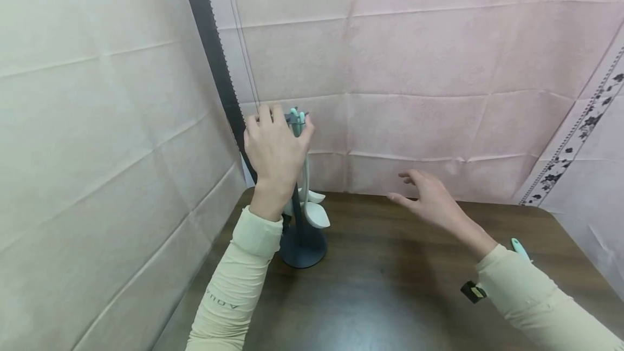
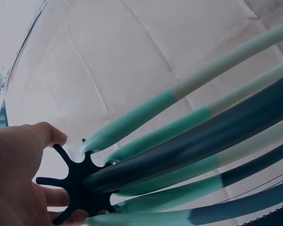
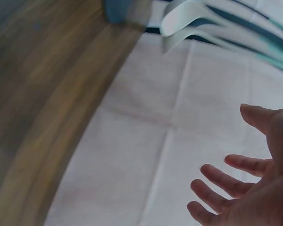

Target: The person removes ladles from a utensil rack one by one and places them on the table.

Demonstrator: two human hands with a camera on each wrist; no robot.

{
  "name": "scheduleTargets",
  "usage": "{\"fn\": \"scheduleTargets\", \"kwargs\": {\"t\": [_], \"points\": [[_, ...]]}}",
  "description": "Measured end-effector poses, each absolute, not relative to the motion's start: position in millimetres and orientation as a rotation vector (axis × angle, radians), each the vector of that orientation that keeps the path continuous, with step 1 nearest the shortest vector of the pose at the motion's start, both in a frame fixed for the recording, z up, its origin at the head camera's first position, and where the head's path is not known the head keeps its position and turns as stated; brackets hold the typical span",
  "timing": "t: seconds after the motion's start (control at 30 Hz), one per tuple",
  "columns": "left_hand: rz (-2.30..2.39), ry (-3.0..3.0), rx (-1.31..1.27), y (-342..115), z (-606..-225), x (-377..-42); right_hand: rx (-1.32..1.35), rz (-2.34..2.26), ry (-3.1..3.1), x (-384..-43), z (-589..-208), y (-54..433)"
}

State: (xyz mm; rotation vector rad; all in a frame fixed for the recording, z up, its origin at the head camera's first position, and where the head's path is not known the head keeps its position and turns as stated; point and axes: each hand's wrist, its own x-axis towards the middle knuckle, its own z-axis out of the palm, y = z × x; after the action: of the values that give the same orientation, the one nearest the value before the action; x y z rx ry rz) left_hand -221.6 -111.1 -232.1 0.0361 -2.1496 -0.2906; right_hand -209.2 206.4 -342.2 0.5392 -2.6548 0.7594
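A dark utensil stand [image 1: 302,248] with a round base stands upright at the table's back left. My left hand [image 1: 275,150] grips its hooked top; in the left wrist view, thumb and fingers lie around the rim of the hook plate [image 2: 80,181]. Several utensils with turquoise handles [image 2: 132,120] hang from the hooks, some with pale shafts and some with dark ones. One white ladle [image 1: 317,214] hangs low over the base. My right hand [image 1: 434,199] is held above the table, right of the stand, fingers spread and holding nothing.
A turquoise-handled item [image 1: 519,248] lies on the brown wooden table [image 1: 370,297] at the right, partly hidden behind my right sleeve. Creased pale cloth [image 1: 409,58] hangs behind the table, and more cloth [image 1: 112,167] hangs close along the left.
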Motion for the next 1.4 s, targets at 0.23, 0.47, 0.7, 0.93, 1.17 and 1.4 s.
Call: {"fn": "scheduleTargets", "kwargs": {"t": [0.23, 0.47, 0.7, 0.93, 1.17, 1.4], "points": [[-0.296, -2.156, 0.04, -113, -228, -215, 0.633, 0.749, -2.593, -194, -318, 182], [-0.321, -2.146, 0.025, -113, -227, -213, 0.647, 0.736, -2.564, -193, -306, 172], [-0.391, -2.194, -0.021, -117, -224, -212, 0.669, 0.779, -2.558, -192, -304, 163], [-0.558, -2.315, -0.175, -134, -212, -210, 0.677, 0.791, -2.562, -188, -303, 159], [-0.654, -2.469, -0.281, -156, -199, -213, 0.69, 0.808, -2.541, -187, -301, 154], [-0.71, -2.577, -0.352, -175, -196, -218, 0.69, 0.848, -2.53, -184, -297, 146]]}}
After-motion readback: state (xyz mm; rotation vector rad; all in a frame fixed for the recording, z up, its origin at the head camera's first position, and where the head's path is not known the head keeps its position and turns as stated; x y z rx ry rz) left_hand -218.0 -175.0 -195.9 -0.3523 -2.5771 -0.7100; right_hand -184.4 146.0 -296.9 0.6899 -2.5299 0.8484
